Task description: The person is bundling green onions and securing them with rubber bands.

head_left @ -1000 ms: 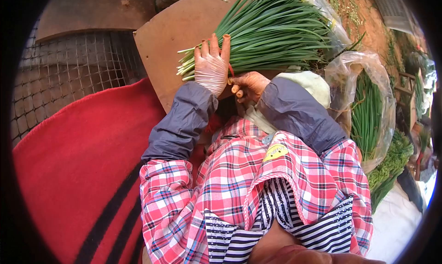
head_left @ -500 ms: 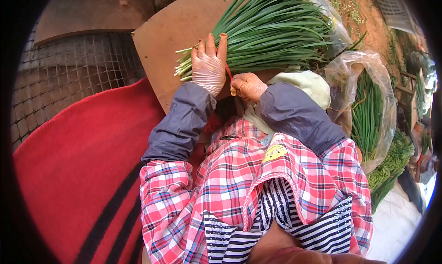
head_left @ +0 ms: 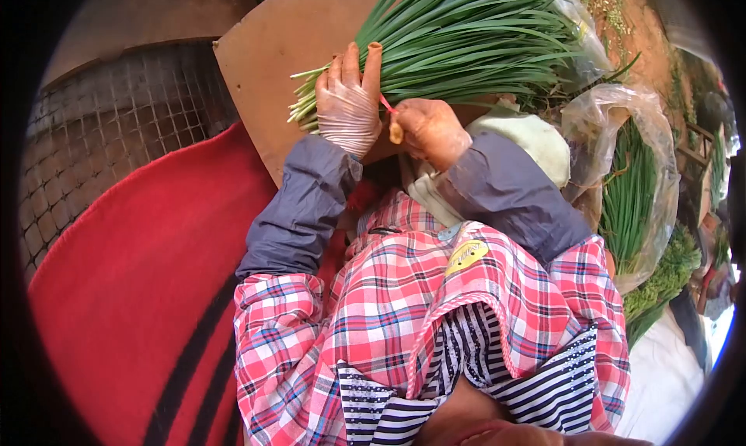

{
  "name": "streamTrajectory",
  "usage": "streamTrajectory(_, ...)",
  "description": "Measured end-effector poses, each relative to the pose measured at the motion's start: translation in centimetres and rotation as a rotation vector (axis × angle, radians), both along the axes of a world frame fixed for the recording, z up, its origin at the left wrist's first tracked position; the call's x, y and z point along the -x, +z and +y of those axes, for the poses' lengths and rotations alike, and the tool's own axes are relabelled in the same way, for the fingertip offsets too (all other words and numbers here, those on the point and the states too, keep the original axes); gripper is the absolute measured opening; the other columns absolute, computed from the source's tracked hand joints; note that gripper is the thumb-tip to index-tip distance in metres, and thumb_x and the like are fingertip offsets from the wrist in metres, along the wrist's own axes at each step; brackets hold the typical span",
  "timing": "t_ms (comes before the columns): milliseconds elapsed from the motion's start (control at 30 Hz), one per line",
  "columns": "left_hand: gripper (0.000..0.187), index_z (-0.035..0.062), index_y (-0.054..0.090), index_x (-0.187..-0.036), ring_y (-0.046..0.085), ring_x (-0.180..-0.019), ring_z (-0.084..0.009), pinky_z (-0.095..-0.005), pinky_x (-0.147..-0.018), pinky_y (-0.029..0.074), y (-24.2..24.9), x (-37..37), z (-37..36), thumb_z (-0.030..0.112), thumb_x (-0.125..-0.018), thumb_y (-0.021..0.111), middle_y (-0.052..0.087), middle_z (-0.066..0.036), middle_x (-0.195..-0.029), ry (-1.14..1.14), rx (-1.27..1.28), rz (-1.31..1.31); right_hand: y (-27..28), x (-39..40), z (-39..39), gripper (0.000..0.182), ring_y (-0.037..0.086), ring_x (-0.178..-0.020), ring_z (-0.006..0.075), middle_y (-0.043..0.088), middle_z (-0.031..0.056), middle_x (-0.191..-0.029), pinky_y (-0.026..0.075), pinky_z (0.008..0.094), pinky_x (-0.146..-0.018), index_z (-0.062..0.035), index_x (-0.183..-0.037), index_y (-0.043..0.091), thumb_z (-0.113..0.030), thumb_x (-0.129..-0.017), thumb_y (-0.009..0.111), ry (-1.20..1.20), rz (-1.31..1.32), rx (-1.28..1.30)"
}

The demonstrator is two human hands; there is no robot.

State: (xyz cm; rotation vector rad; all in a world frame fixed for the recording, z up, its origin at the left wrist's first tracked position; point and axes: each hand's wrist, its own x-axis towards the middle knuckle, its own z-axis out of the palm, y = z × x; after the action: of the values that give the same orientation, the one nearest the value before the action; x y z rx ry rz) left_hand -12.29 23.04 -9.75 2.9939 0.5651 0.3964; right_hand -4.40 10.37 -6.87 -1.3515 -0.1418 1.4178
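A large bunch of garlic chives (head_left: 474, 50) lies on a brown board, its pale cut ends toward the left and its green leaves fanned to the upper right. Across the stem end rests my left hand (head_left: 350, 108), in a thin clear glove with covers on some fingertips, holding the bunch. Just to its right, my right hand (head_left: 435, 131) is closed and pulls a thin red tie (head_left: 385, 102) that runs up to the bunch beside my left hand. How far the tie goes round the stems is hidden.
The board (head_left: 268, 57) lies before my lap. Wire mesh (head_left: 116, 120) and a red cloth with black stripes (head_left: 140, 236) are at the left. On the right stand a clear plastic bag (head_left: 660, 166) of more chives and leafy greens (head_left: 660, 271). A pale cloth (head_left: 528, 143) sits near my right forearm.
My right hand has turned and risen slightly to the right, with the red tie drawn straight. My left hand stays on the bunch. The view has shifted a little.
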Motion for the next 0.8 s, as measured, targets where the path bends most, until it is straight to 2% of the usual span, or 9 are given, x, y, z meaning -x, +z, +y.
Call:
streamTrajectory(100, 0.091, 0.0112, 0.036, -0.132, 0.042, -0.115, -0.0353, -0.0467, -0.094, 0.033, 1.5, 0.3, -0.1, 0.019, -0.051, 0.076, 0.039, -0.018, -0.129, -0.008, 0.114, 0.099, 0.1, -0.2, -1.5, 0.021, 0.033, -0.038, 0.0077, 0.042, 0.0005, -0.05, 0.023, 0.0241, -0.037, -0.0041, -0.069, 0.055, -0.02, -0.083, 0.051, 0.082, -0.022, 0.13)
streamTrajectory(200, 0.088, 0.0157, 0.037, -0.133, 0.035, -0.123, -0.0357, -0.0501, -0.098, 0.028, 3.4, 0.3, 0.4, 0.016, -0.054, 0.075, 0.035, -0.015, -0.134, -0.102, 0.317, -0.007, -0.4, -0.9, -1.8, 0.021, 0.032, -0.038, 0.0079, 0.043, 0.0006, -0.051, 0.023, 0.0241, -0.037, -0.004, -0.069, 0.055, -0.02, -0.083, 0.051, 0.03, 0.032, 0.053)
streamTrajectory(233, 0.071, 0.0195, 0.05, -0.124, 0.029, -0.127, -0.0368, -0.0517, -0.101, 0.024, 3.7, 0.5, 0.5, 0.014, -0.057, 0.074, 0.037, -0.011, -0.135, -0.156, 0.393, -0.092, -0.4, -1.3, -1.8, 0.021, 0.034, -0.039, 0.0082, 0.048, 0.0018, -0.054, 0.027, 0.0237, -0.038, -0.0044, -0.071, 0.057, -0.021, -0.083, 0.052, 0.016, 0.063, 0.051)
streamTrajectory(333, 0.044, 0.0224, 0.064, -0.102, 0.027, -0.128, -0.038, -0.0583, -0.101, 0.019, 4.7, 0.5, 0.8, 0.015, -0.06, 0.072, 0.045, -0.007, -0.129, -0.365, 0.431, 0.019, 1.2, -1.5, -1.7, 0.019, 0.042, -0.043, 0.0091, 0.054, 0.0023, -0.059, 0.034, 0.0242, -0.04, -0.0049, -0.073, 0.059, -0.019, -0.084, 0.052, 0.079, -0.105, 0.081)
streamTrajectory(400, 0.025, 0.0173, 0.069, -0.085, 0.028, -0.127, -0.0388, -0.0588, -0.1, 0.019, 4.3, -0.6, 0.6, 0.011, -0.061, 0.068, 0.048, -0.008, -0.125, -0.395, 0.497, 0.038, -1.9, -1.2, -1.7, 0.016, 0.051, -0.055, 0.0101, 0.059, 0.0023, -0.066, 0.043, 0.0256, -0.049, -0.005, -0.076, 0.061, -0.018, -0.083, 0.053, 0.018, -0.207, -0.134)
streamTrajectory(467, 0.024, 0.0152, 0.068, -0.085, 0.028, -0.127, -0.0391, -0.0583, -0.1, 0.02, 4.9, -2.2, 0.5, 0.01, -0.061, 0.066, 0.048, -0.008, -0.126, -0.469, 0.472, 0.048, 1.0, -2.8, -1.9, 0.014, 0.055, -0.065, 0.0117, 0.061, 0.0032, -0.07, 0.047, 0.0277, -0.059, -0.0035, -0.079, 0.062, -0.017, -0.081, 0.057, 0.058, -0.216, 0.064)
streamTrajectory(567, 0.018, 0.0116, 0.068, -0.08, 0.03, -0.126, -0.0394, -0.0483, -0.102, 0.025, 3.5, -2.5, 1.5, 0.007, -0.063, 0.067, 0.05, -0.011, -0.122, -0.532, 0.704, 0.003, 0.7, -2.8, -2.4, 0.019, 0.056, -0.058, 0.0123, 0.061, 0.0032, -0.061, 0.046, 0.0272, -0.053, -0.0051, -0.069, 0.063, -0.02, -0.079, 0.057, -0.001, -0.243, -0.033)
streamTrajectory(633, 0.018, 0.0131, 0.069, -0.079, 0.031, -0.125, -0.0383, -0.0468, -0.102, 0.025, 4.3, -2.8, 0.5, 0.008, -0.062, 0.069, 0.051, -0.01, -0.121, -0.507, 0.689, 0.056, 2.6, -3.3, -3.6, 0.024, 0.056, -0.056, 0.0115, 0.061, 0.0024, -0.06, 0.045, 0.0279, -0.05, -0.0067, -0.069, 0.064, -0.027, -0.078, 0.054, 0.068, -0.373, 0.08)
streamTrajectory(800, 0.016, 0.0136, 0.069, -0.072, 0.03, -0.126, -0.0353, -0.0447, -0.102, 0.025, 3.1, -3.1, 1.2, 0.009, -0.057, 0.074, 0.052, -0.008, -0.12, -0.489, 0.754, 0.081, 2.9, -3.3, -3.3, 0.022, 0.061, -0.066, 0.0238, 0.063, 0.0086, -0.068, 0.048, 0.0349, -0.061, -0.0102, -0.078, 0.065, -0.027, -0.074, 0.052, 0.168, -0.751, 0.156)
